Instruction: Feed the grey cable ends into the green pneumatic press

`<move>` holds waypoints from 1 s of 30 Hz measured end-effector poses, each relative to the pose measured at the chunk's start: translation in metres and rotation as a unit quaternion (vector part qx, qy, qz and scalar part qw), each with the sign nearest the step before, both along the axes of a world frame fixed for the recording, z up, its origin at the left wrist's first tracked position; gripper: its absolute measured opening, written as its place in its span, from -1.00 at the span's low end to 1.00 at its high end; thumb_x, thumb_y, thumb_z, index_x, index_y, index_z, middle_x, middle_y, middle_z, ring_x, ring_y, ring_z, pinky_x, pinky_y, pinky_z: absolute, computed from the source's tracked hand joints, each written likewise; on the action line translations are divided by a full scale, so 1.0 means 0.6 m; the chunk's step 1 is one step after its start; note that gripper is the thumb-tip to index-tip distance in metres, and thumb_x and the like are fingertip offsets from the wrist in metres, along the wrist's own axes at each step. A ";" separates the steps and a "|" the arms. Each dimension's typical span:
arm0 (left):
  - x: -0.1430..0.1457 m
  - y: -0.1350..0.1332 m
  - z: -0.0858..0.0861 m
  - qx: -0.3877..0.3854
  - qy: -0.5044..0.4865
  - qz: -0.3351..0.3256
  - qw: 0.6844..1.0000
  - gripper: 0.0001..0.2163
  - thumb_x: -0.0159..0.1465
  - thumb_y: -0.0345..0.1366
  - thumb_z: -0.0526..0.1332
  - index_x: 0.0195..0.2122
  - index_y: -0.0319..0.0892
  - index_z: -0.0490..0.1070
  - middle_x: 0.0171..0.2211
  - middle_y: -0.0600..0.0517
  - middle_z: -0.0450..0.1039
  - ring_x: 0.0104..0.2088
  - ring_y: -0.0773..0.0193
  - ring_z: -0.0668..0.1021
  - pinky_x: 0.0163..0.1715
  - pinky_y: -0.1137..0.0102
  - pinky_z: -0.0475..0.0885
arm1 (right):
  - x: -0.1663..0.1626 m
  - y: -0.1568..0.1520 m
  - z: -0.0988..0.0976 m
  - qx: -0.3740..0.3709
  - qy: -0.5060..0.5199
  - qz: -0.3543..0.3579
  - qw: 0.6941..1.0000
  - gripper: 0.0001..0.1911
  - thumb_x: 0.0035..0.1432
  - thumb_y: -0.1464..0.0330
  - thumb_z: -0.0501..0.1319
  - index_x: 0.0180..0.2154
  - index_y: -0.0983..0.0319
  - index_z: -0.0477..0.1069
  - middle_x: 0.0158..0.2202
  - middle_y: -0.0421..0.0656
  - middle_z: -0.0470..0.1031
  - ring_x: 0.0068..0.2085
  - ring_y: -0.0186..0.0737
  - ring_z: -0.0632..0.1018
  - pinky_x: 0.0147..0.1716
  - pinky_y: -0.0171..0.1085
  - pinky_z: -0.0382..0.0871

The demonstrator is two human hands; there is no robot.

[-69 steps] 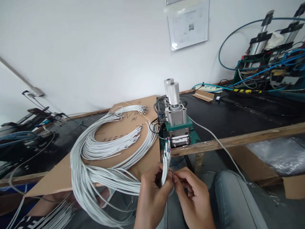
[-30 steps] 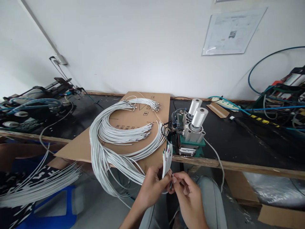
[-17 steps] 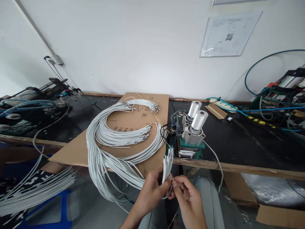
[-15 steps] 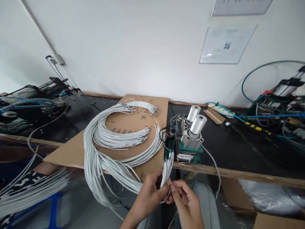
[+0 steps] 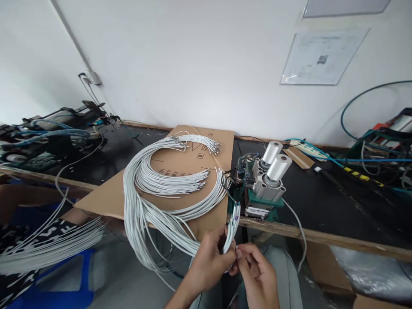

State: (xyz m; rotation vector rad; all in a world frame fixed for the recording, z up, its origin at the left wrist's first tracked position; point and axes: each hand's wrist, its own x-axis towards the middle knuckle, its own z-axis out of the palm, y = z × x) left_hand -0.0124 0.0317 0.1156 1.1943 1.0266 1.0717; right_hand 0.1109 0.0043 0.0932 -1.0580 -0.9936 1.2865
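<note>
My left hand (image 5: 212, 259) is closed around a bunch of white cables (image 5: 232, 229), whose ends stick up with small coloured tips. Close beside it, my right hand (image 5: 255, 270) pinches the end of a single cable at the bunch's lower right; the fingers hide most of it. From the held bunch, the cables run left into a large looped bundle of white cables (image 5: 131, 184) on a cardboard sheet (image 5: 219, 210). Just beyond my hands, at the table edge, stands a small press with two silver cylinders (image 5: 272, 171).
A black table (image 5: 325, 201) with a wooden edge carries machines (image 5: 48, 128) at the left and a pneumatic device (image 5: 392, 133) at the right. Another person's arm (image 5: 38, 197) and more white cables (image 5: 64, 246) are at the lower left, above a blue stool (image 5: 83, 274).
The view has shifted left, so the scene sits further right. My left hand still grips the bunch, and my right hand keeps its pinch beside it.
</note>
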 end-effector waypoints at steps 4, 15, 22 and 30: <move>0.000 -0.003 -0.001 -0.003 0.025 0.010 1.000 -0.90 0.11 -0.47 0.15 -0.44 -0.12 0.27 -0.64 0.24 0.30 -0.64 0.41 0.40 -0.62 0.51 0.32 | -0.001 -0.002 -0.006 -0.004 0.019 -0.002 1.000 -0.73 0.24 0.13 0.33 -0.34 0.19 0.51 -0.52 -0.22 0.52 -0.50 -0.27 0.54 -0.46 -0.37 0.46; -0.001 -0.001 0.010 0.030 0.067 0.016 0.997 -0.91 0.22 -0.41 0.20 -0.43 -0.19 0.36 -0.58 0.21 0.30 -0.59 0.43 0.41 -0.56 0.54 0.32 | 0.023 0.006 0.029 0.083 -0.097 0.032 0.991 -0.73 0.31 0.18 0.25 -0.37 0.22 0.49 -0.48 -0.20 0.50 -0.46 -0.28 0.57 -0.45 -0.40 0.48; -0.002 -0.004 0.011 0.021 0.054 0.016 0.998 -0.83 0.30 -0.26 0.21 -0.42 -0.19 0.38 -0.64 0.20 0.32 -0.62 0.41 0.40 -0.55 0.51 0.34 | 0.020 0.006 0.030 0.091 -0.100 0.033 0.990 -0.75 0.34 0.21 0.22 -0.36 0.20 0.46 -0.48 -0.21 0.50 -0.45 -0.29 0.58 -0.42 -0.40 0.49; -0.001 -0.002 0.015 0.010 0.032 0.016 0.999 -0.91 0.23 -0.35 0.22 -0.41 -0.17 0.35 -0.63 0.20 0.34 -0.63 0.41 0.43 -0.57 0.51 0.37 | 0.022 0.004 0.040 0.087 -0.114 0.024 0.989 -0.75 0.32 0.21 0.23 -0.37 0.19 0.46 -0.48 -0.21 0.50 -0.46 -0.27 0.59 -0.43 -0.37 0.52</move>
